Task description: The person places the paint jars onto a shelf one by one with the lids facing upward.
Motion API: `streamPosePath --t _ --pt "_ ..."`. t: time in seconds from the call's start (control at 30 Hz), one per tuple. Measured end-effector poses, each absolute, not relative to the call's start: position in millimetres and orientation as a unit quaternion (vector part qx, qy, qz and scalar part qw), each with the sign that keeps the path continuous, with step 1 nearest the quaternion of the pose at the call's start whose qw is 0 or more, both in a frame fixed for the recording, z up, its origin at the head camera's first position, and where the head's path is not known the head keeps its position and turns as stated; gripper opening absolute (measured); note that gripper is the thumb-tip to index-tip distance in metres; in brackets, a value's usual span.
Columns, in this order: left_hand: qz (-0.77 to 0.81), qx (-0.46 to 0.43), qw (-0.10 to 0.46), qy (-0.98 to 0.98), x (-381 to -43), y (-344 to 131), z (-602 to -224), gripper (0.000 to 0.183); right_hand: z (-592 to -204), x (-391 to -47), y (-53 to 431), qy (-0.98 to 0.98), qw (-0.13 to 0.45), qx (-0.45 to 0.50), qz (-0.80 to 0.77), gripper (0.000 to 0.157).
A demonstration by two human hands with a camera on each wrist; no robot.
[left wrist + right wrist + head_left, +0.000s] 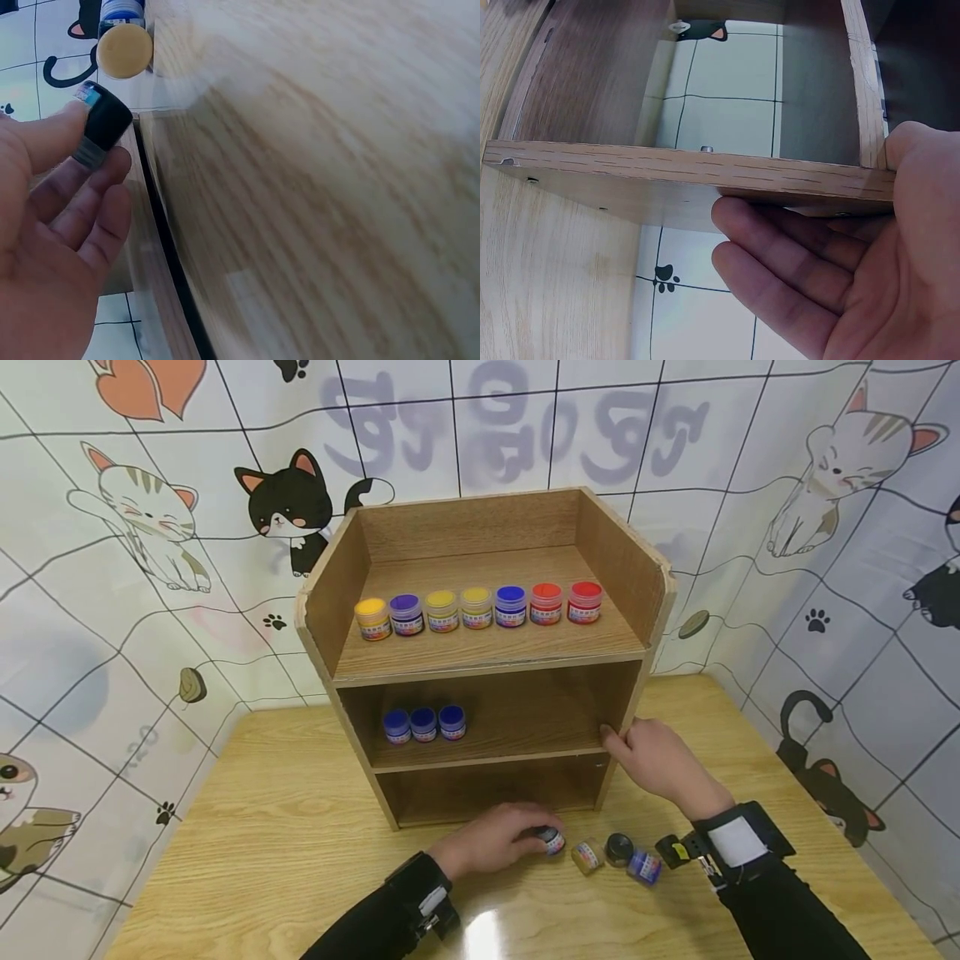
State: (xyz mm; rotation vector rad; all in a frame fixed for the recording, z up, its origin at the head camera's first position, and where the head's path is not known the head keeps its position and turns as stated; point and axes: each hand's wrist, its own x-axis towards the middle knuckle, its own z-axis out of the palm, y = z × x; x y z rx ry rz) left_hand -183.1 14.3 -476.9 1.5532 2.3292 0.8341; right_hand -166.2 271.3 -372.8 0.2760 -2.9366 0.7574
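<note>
My left hand [495,837] pinches a small black paint jar [553,841] between thumb and fingers, low in front of the shelf. In the left wrist view the dark jar [107,118] is tilted, with a label near the thumb. My right hand [667,764] grips the right side panel of the wooden shelf [487,667]. Its thumb lies at the middle board's front edge, and its fingers [780,262] lie along the panel's outer face. To the right of the held jar are a yellow jar [587,856], a black-lidded jar [619,849] and a blue jar [645,866].
Several yellow, purple, blue and red jars [477,607] stand in a row on the top board. Three blue-lidded jars [423,724] are at the left of the middle level. The shelf stands on a wood-grain table [247,827] before a cat-patterned wall covering [510,435].
</note>
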Motion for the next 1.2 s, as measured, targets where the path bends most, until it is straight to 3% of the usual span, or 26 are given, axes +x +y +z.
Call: streamPosePath --t 0.67,1.2 --pt "0.26 0.545 0.135 0.785 -177.1 9.1 -462.0 0.031 -374.0 -165.3 270.7 -0.964 0.051 0.093 0.244 0.051" --pt "0.212 0.553 0.113 0.798 -171.1 1.0 -433.5 0.034 -373.6 -166.4 270.9 -0.963 0.049 0.091 0.248 0.051"
